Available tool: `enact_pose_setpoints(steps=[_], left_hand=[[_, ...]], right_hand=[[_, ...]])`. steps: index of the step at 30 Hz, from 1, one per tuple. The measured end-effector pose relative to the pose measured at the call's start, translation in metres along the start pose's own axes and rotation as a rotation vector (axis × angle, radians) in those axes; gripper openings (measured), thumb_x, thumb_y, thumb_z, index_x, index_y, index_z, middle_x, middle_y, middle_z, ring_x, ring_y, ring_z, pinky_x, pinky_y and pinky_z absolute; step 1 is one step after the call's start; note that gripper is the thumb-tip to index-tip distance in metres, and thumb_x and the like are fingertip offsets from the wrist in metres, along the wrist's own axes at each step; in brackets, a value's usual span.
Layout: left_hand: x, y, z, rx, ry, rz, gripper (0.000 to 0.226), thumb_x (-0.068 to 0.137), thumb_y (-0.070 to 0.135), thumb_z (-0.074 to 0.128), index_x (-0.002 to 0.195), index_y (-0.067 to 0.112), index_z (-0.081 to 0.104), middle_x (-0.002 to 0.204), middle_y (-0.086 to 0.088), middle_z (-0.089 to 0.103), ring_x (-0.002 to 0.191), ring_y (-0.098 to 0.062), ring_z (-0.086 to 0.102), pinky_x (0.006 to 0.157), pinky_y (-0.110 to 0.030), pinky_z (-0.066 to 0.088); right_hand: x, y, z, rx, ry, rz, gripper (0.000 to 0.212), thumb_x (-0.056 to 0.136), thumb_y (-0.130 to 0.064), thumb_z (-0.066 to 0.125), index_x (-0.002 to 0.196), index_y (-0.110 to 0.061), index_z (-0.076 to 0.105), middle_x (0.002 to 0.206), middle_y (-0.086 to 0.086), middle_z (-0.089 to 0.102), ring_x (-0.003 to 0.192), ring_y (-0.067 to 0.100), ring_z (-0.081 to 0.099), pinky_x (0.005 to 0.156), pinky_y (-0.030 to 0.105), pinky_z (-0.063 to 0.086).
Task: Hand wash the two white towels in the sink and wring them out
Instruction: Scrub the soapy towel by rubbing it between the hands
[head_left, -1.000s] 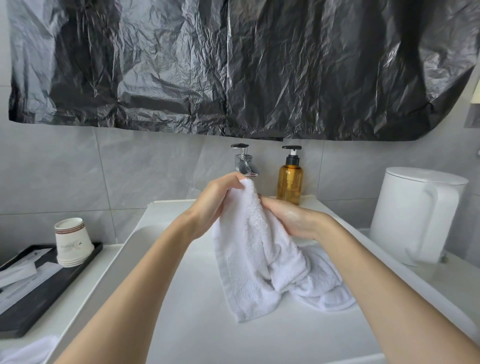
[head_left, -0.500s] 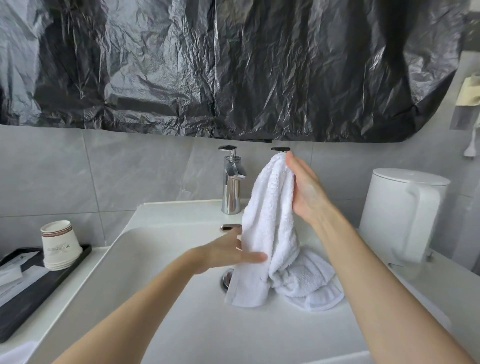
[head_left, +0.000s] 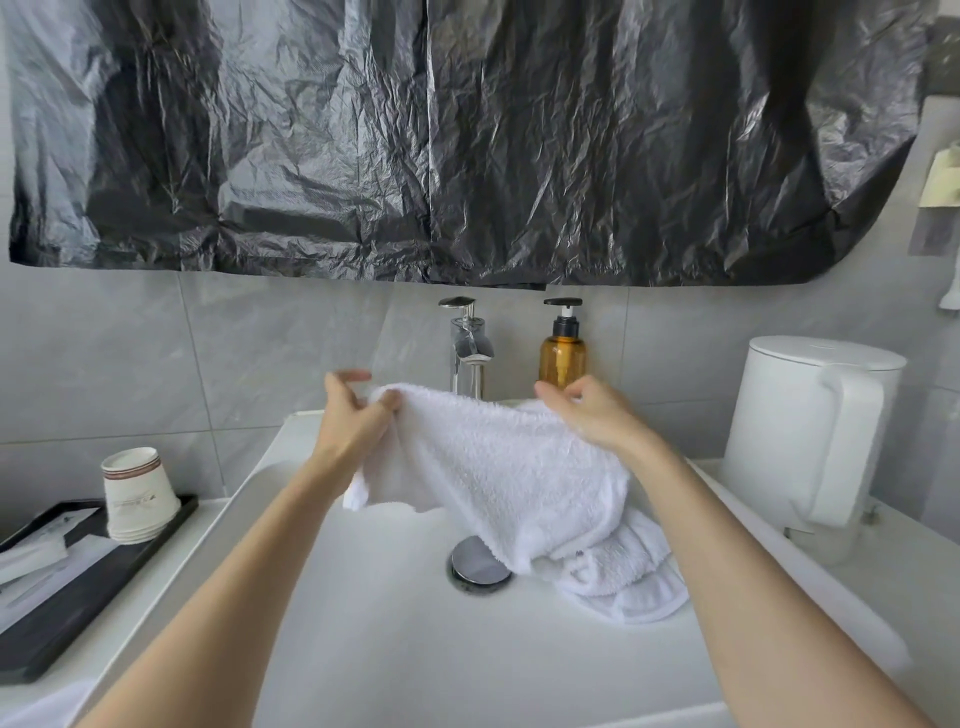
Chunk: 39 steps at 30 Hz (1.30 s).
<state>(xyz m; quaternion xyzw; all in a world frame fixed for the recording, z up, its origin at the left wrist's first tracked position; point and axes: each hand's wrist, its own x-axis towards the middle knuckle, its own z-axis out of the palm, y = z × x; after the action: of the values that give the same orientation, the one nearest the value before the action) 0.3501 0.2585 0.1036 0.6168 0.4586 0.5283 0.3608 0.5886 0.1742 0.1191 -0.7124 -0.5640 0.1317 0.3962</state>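
Currently a towel is pinched at left by the left hand, other fingers splayed, spread over the sink, and gripped at right by the curled right hand. Were that light pinch loosened, it could be dropped.

- A crinkled black plastic sheet hangs across the grey tiled wall at twelve o'clock.
- An amber pump bottle stands upright just beside the chrome tap, on its three o'clock side.
- A white kettle stands on the desk at three o'clock.
- Stacked paper cups sit mouths down on a black tray at nine o'clock.
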Motion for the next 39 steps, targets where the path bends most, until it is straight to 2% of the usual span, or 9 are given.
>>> enact_pose_setpoints(steps=[3,7,12,16,21,27,31,36,39], left_hand=[[-0.003,-0.009,-0.002,0.446,-0.021,0.302,0.023,0.097,0.022,0.051,0.12,0.022,0.051,0.091,-0.01,0.055,0.083,-0.03,0.057,0.068,-0.034,0.041],[0.004,-0.019,-0.005,0.613,-0.015,0.251,0.029,0.1,0.031,0.044,0.093,0.007,0.06,0.126,-0.008,0.036,0.115,-0.026,0.044,0.086,-0.032,0.037],[0.003,-0.015,0.002,0.277,-0.052,0.112,0.038,0.1,0.03,0.043,0.087,-0.004,0.055,0.08,-0.011,0.052,0.077,-0.023,0.046,0.065,-0.035,0.033],[-0.01,-0.005,0.016,0.096,-0.06,0.056,0.035,0.098,0.029,0.045,0.091,-0.004,0.054,0.08,-0.006,0.049,0.073,-0.02,0.043,0.063,-0.033,0.035],[-0.035,0.012,0.047,-0.038,-0.189,0.017,0.027,0.091,0.031,0.043,0.083,0.014,0.062,0.081,-0.006,0.063,0.077,-0.022,0.054,0.074,-0.037,0.046],[-0.06,0.024,0.065,-0.131,-0.251,0.1,0.035,0.101,0.033,0.034,0.076,0.013,0.05,0.07,0.0,0.047,0.069,-0.015,0.041,0.065,-0.033,0.037],[-0.056,0.023,0.063,-0.139,-0.161,0.153,0.042,0.103,0.04,0.037,0.082,0.009,0.057,0.076,0.004,0.06,0.072,-0.014,0.051,0.072,-0.033,0.043],[-0.063,0.026,0.064,-0.123,-0.224,0.248,0.036,0.103,0.03,0.039,0.069,0.021,0.035,0.055,0.017,0.037,0.058,-0.005,0.034,0.059,-0.027,0.032],[-0.057,0.028,0.066,-0.189,-0.173,0.173,0.035,0.103,0.031,0.04,0.07,0.02,0.043,0.061,0.014,0.043,0.062,-0.009,0.038,0.063,-0.029,0.035]], right_hand=[[-0.004,0.002,0.0,-0.17,-0.404,0.029,0.035,0.089,-0.05,0.061,0.098,-0.016,0.063,0.1,-0.003,0.057,0.1,0.02,0.054,0.079,0.027,0.038],[0.001,0.008,-0.003,-0.13,-0.183,-0.065,0.026,0.098,-0.03,0.055,0.107,-0.01,0.068,0.116,0.01,0.064,0.11,0.027,0.059,0.091,0.035,0.045],[0.004,0.003,-0.004,-0.085,0.107,-0.159,0.033,0.104,-0.029,0.037,0.074,-0.019,0.045,0.073,-0.001,0.044,0.068,0.018,0.044,0.058,0.033,0.03],[-0.006,-0.015,0.002,0.145,0.316,-0.208,0.04,0.105,-0.03,0.036,0.067,-0.017,0.039,0.061,-0.002,0.038,0.054,0.011,0.034,0.048,0.022,0.027],[-0.026,-0.05,0.055,0.28,0.346,-0.261,0.048,0.102,-0.033,0.043,0.057,-0.019,0.034,0.049,-0.008,0.034,0.046,0.006,0.03,0.05,0.028,0.025],[-0.02,-0.05,0.062,0.375,0.559,-0.187,0.049,0.102,-0.023,0.041,0.055,-0.019,0.03,0.048,-0.006,0.035,0.048,0.013,0.031,0.056,0.035,0.026],[-0.037,-0.051,0.078,0.317,0.495,-0.314,0.045,0.102,-0.022,0.042,0.058,-0.025,0.031,0.049,-0.01,0.035,0.047,0.008,0.03,0.055,0.034,0.026],[-0.013,-0.049,0.066,0.379,0.613,-0.165,0.048,0.102,-0.02,0.041,0.055,-0.021,0.032,0.05,-0.005,0.038,0.056,0.022,0.036,0.059,0.033,0.027],[-0.025,-0.049,0.078,0.332,0.643,-0.256,0.046,0.1,-0.02,0.046,0.057,-0.024,0.031,0.05,-0.008,0.037,0.053,0.019,0.032,0.057,0.035,0.026]])
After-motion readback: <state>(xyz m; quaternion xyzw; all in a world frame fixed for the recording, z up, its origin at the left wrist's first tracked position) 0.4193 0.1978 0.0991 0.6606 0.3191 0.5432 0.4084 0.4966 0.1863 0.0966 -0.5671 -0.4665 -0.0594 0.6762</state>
